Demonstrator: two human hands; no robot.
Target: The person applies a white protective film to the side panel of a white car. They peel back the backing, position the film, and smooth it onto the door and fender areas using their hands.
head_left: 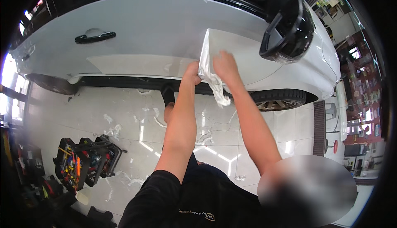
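A strip of thin whitish film (205, 60) stands away from the front door of a pale car (144, 25). Its crumpled lower end hangs down past the sill. My left hand (191, 73) is closed at the film's left edge, low on the door, with some fingers hidden. Just right of the film, my right hand (225, 66) is raised before the door panel. Motion blurs its fingers, and I cannot make out whether they hold anything.
A black wing mirror (287, 33) juts out at the upper right, above the front wheel (281, 100). The black door handle (95, 37) is at the left. Film scraps (111, 124) litter the tiled floor. A tool caddy (84, 162) stands at the lower left.
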